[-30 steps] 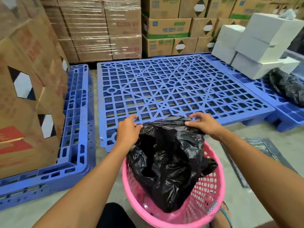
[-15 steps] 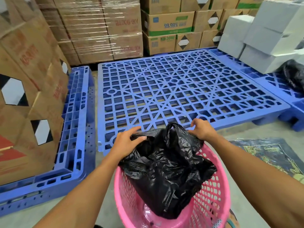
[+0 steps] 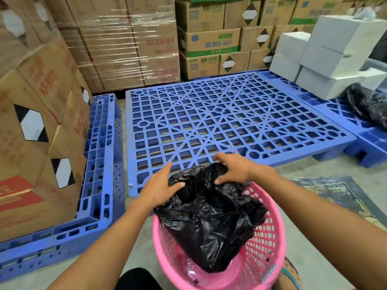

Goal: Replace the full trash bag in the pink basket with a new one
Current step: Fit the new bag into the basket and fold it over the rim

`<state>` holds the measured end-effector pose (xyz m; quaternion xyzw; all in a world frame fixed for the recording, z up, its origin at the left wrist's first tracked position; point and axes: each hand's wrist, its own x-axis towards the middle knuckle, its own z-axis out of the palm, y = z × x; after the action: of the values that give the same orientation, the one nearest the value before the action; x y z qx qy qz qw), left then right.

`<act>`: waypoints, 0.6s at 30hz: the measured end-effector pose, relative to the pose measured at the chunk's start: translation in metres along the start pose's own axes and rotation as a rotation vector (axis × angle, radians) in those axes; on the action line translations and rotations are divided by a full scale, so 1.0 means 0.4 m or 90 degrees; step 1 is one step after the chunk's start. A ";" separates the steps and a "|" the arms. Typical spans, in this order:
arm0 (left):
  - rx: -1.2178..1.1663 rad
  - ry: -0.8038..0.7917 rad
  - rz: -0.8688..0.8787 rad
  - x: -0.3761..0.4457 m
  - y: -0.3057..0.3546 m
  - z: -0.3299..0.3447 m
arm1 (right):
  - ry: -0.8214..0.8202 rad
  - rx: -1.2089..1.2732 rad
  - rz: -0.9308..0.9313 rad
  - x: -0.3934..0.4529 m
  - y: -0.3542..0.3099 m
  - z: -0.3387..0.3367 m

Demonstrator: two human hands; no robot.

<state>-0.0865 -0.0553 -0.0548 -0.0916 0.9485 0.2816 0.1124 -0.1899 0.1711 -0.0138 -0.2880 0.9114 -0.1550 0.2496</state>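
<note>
From the head camera, your left hand [image 3: 160,188] lies against the left side of the black trash bag [image 3: 211,218], fingers stretched forward and spread, thumb laid across the plastic; it presses rather than pinches. Your right hand [image 3: 234,169] is curled over the bunched top of the bag, fingertips dug into the folds, so it looks to be gripping the gathered plastic, though the underside of the grip is hidden. The bag sits partly in the pink basket [image 3: 266,237], draped over its far rim, and the basket stands on the floor just before the near edge of the blue pallet [image 3: 230,120].

What could go wrong: with only one hand truly holding, the thin plastic may slip or tear if you pull upward, and the light basket could tip toward you, since nothing steadies it. The mouth is not closed, so whatever is inside might spill.

Against half a second ago, your left hand has opened out flat instead of pinching the edge, your right has moved onto the top bunch, and the peak of plastic is pushed down.
</note>
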 end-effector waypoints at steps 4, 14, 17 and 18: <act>0.034 -0.025 0.051 -0.040 -0.002 0.016 | 0.037 -0.027 0.037 -0.039 0.020 0.004; -0.071 -0.084 0.065 -0.052 -0.078 0.029 | 0.099 -0.078 0.199 -0.286 0.243 0.031; -0.060 -0.093 0.079 -0.052 -0.084 0.027 | 0.147 -0.138 0.232 -0.321 0.262 0.088; -0.046 -0.093 0.079 -0.051 -0.086 0.024 | 0.147 -0.134 0.237 -0.324 0.264 0.103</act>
<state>-0.0572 -0.0763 -0.0748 -0.0155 0.9308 0.3280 0.1604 -0.1230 0.3266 -0.0455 -0.1198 0.9824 -0.0422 0.1370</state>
